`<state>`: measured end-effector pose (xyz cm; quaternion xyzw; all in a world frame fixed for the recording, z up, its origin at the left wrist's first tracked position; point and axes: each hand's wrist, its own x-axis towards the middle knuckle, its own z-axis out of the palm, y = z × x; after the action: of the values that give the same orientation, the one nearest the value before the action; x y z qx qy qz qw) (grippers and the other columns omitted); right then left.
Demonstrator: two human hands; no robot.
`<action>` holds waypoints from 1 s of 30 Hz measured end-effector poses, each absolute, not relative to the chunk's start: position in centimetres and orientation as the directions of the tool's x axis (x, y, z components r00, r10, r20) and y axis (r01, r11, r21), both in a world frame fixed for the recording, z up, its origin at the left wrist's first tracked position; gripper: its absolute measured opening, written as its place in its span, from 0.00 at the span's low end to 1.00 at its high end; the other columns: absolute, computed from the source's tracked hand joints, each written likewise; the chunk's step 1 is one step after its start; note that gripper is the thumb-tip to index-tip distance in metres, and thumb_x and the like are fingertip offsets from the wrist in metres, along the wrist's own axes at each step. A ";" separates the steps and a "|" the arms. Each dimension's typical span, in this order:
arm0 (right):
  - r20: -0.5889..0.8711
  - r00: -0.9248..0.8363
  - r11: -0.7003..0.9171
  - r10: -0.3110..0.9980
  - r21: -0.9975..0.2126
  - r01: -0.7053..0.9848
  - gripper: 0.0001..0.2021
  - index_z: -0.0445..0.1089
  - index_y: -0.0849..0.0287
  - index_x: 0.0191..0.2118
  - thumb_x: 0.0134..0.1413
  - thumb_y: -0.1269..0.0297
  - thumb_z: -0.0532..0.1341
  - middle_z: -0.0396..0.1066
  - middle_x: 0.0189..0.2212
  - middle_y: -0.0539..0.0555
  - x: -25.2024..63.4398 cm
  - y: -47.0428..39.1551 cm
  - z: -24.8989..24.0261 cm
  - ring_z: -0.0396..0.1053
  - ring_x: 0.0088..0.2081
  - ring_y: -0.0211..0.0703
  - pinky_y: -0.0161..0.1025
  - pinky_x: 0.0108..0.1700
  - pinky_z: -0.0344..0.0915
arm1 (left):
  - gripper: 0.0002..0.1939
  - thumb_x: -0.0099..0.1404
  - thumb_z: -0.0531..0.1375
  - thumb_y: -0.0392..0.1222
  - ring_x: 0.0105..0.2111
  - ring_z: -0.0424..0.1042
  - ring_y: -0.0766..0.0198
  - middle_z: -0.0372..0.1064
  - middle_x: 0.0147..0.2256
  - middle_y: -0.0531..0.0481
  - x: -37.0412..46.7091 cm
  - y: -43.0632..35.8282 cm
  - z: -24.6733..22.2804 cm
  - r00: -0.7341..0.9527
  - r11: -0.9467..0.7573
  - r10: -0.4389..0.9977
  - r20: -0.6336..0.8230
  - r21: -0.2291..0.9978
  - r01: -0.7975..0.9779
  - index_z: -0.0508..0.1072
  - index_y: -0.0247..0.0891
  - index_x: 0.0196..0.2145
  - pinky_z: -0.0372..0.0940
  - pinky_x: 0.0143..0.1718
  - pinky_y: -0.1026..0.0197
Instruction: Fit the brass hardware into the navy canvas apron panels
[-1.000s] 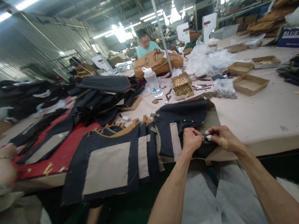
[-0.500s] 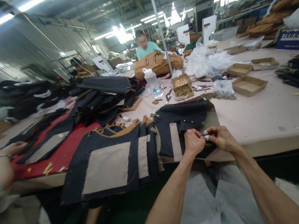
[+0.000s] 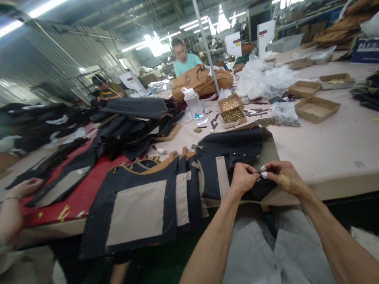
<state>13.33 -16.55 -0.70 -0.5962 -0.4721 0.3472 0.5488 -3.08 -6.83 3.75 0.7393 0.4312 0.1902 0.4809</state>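
A dark navy fabric panel (image 3: 229, 145) with a beige strip (image 3: 222, 174) and small brass-coloured studs lies at the table's front edge. My left hand (image 3: 243, 178) is closed in a pinch on the front part of this panel. Opposite it, almost touching, my right hand (image 3: 285, 175) pinches with thumb and forefinger, both wrapped in white at the tips. A small dark bit shows between the fingertips; whether it is cloth or hardware I cannot tell. Left of my hands, several navy panels with beige patches (image 3: 137, 213) overlap and hang over the edge.
Cardboard trays of brass hardware (image 3: 233, 116), a water bottle (image 3: 195, 106) and a clear bag (image 3: 285, 113) stand beyond the panel. Dark fabric (image 3: 134, 120) is piled left. A co-worker's hand (image 3: 27, 187) is over red cloth at far left. A pole (image 3: 204, 39) rises behind.
Both my hands stay at the same spot on the panel, with only a slight shift of the fingers. The co-worker's hand at left has moved a little to the right.
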 end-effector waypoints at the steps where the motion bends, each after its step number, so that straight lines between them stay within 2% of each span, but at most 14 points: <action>1: 0.112 0.330 0.050 0.937 -0.981 0.189 0.14 0.78 0.61 0.41 0.49 0.59 0.68 0.76 0.31 0.55 13.3 -16.6 -0.8 0.70 0.30 0.43 0.37 0.32 0.65 | 0.05 0.52 0.67 0.37 0.23 0.68 0.69 0.75 0.24 0.48 -3.1 -6.8 3.8 0.561 -0.159 0.817 -0.135 0.882 0.443 0.79 0.31 0.27 0.56 0.24 0.67; 7: 0.117 0.369 0.036 0.922 -0.975 0.220 0.15 0.78 0.61 0.41 0.50 0.58 0.68 0.74 0.28 0.52 13.3 -16.9 -1.1 0.66 0.28 0.41 0.36 0.29 0.62 | 0.06 0.51 0.67 0.36 0.24 0.68 0.68 0.75 0.25 0.48 -3.5 -6.9 3.8 0.591 -0.143 0.796 -0.132 0.907 0.395 0.81 0.32 0.29 0.58 0.25 0.67; 13: 0.095 0.365 0.036 0.926 -0.985 0.166 0.16 0.78 0.61 0.42 0.49 0.57 0.68 0.76 0.32 0.55 13.1 -16.9 -0.8 0.70 0.30 0.44 0.37 0.32 0.66 | 0.05 0.54 0.65 0.34 0.26 0.72 0.66 0.77 0.27 0.46 -3.3 -6.8 3.4 0.597 -0.137 0.796 -0.105 0.928 0.345 0.82 0.31 0.30 0.64 0.28 0.66; 20: 0.107 0.401 0.050 0.910 -0.988 0.149 0.16 0.78 0.61 0.42 0.50 0.56 0.69 0.78 0.34 0.57 13.4 -17.1 -1.3 0.73 0.33 0.46 0.38 0.34 0.69 | 0.07 0.56 0.66 0.33 0.27 0.74 0.65 0.78 0.28 0.45 -3.3 -7.0 3.7 0.564 -0.054 0.813 -0.145 0.946 0.321 0.83 0.31 0.33 0.67 0.30 0.66; 26: 0.085 0.415 0.081 0.906 -0.996 0.027 0.19 0.77 0.61 0.41 0.46 0.55 0.73 0.77 0.30 0.55 12.7 -16.9 -0.3 0.74 0.30 0.46 0.39 0.34 0.71 | 0.07 0.55 0.66 0.33 0.26 0.75 0.63 0.78 0.26 0.44 -2.8 -7.2 3.4 0.547 -0.077 0.824 -0.144 0.930 0.361 0.84 0.31 0.33 0.65 0.27 0.66; 30: 0.065 0.411 0.102 0.909 -0.992 -0.068 0.21 0.75 0.61 0.42 0.45 0.55 0.75 0.78 0.31 0.57 12.0 -16.7 0.3 0.77 0.32 0.48 0.40 0.36 0.74 | 0.07 0.55 0.66 0.33 0.25 0.73 0.65 0.78 0.26 0.44 -3.0 -7.0 3.3 0.581 -0.067 0.800 -0.148 0.941 0.331 0.84 0.31 0.32 0.64 0.27 0.66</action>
<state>11.97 -16.74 0.26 -0.5490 -0.3832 0.3842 0.6357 -2.98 -6.97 3.26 0.6986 0.4049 0.2132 0.5500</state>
